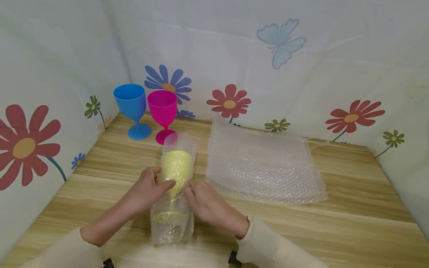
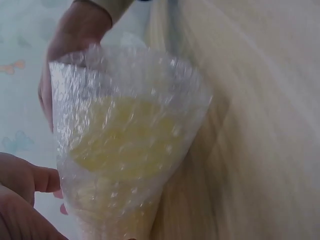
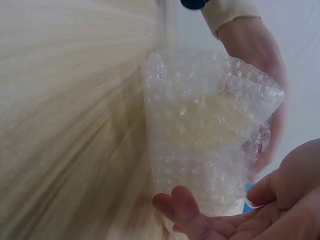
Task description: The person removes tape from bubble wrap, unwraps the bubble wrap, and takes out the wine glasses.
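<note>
Pinching bubble wrap with right hand | gripping with left hand, perhaps curling underneath, unseen, likely preventing unrolling around yellow goblet | working inside desk's left edge

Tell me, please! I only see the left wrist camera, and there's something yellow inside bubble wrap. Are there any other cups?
Observer: Yes! In the head view, a blue goblet and a pink goblet stand side by side, farther back than the wrapped yellow goblet.

Operator: Ooh! Is there any more bubble wrap?

Observer: Yes, a flat piece of bubble wrap lies on the table, beyond the right hand and off to its right.
</note>
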{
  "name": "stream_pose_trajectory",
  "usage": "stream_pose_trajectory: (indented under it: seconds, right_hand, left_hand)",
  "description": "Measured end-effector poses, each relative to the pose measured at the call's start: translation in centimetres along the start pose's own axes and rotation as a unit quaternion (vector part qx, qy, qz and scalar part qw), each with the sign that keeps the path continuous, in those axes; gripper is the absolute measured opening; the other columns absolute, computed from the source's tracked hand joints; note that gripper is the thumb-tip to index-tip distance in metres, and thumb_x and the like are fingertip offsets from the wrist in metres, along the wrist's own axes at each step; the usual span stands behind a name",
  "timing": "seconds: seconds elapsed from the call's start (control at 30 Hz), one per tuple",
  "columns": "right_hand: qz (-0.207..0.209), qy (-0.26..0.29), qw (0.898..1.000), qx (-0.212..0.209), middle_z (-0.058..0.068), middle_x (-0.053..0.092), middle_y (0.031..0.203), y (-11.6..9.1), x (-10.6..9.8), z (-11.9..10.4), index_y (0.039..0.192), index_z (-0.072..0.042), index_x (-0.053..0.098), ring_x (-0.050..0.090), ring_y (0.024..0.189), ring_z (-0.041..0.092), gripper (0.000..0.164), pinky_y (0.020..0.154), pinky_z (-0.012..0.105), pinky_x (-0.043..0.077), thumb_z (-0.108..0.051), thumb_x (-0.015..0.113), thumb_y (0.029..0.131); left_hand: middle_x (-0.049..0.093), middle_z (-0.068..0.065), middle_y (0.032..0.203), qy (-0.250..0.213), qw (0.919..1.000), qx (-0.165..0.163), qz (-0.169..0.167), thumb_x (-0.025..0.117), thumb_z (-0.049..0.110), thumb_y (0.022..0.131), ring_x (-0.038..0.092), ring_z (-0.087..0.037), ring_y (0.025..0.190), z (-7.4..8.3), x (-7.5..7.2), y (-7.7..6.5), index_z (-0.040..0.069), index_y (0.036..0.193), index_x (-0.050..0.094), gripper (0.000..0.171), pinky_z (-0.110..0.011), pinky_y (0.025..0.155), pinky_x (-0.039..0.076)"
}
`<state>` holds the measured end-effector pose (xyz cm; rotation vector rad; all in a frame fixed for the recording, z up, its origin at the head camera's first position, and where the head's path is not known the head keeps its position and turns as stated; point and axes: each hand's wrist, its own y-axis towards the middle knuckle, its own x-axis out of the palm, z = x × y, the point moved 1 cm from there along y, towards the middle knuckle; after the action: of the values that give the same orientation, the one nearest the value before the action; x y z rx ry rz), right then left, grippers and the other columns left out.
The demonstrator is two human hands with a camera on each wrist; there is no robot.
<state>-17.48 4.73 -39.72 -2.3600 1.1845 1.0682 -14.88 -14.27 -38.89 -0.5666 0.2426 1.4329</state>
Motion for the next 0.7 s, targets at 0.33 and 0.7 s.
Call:
stream_pose_trajectory:
  seconds: [0.33, 0.7]
  right_hand:
    - [-0.021, 0.183, 0.982, 0.043, 0.016, 0.071, 0.117, -0.5, 0.5, 0.2, 0.128, 0.003, 0.066, 0.07, 0.078, 0.009, 0.04, 0.08, 0.026, 0.058, -0.012, 0.034, 0.109]
    - [0.011, 0.383, 0.917, 0.115, 0.02, 0.044, 0.156, -1.9, 1.0, 0.3, 0.151, 0.005, 0.045, 0.064, 0.121, 0.033, 0.048, 0.095, 0.04, 0.057, -0.014, 0.035, 0.109]
  left_hand:
    - [0.032, -0.035, 0.143, 0.0, 0.9994, -0.029, 0.018, 0.063, 0.057, 0.098, 0.046, -0.045, 0.126, -1.2, -1.4, 2.7, -0.018, 0.144, 0.026, 0.095, -0.057, 0.103, 0.045]
    - [0.023, -0.039, 0.153, -0.053, 0.9985, -0.01, -0.006, 0.059, 0.036, 0.105, 0.04, -0.052, 0.136, -1.4, -2.7, 3.2, 0.001, 0.161, -0.001, 0.09, -0.059, 0.102, 0.048]
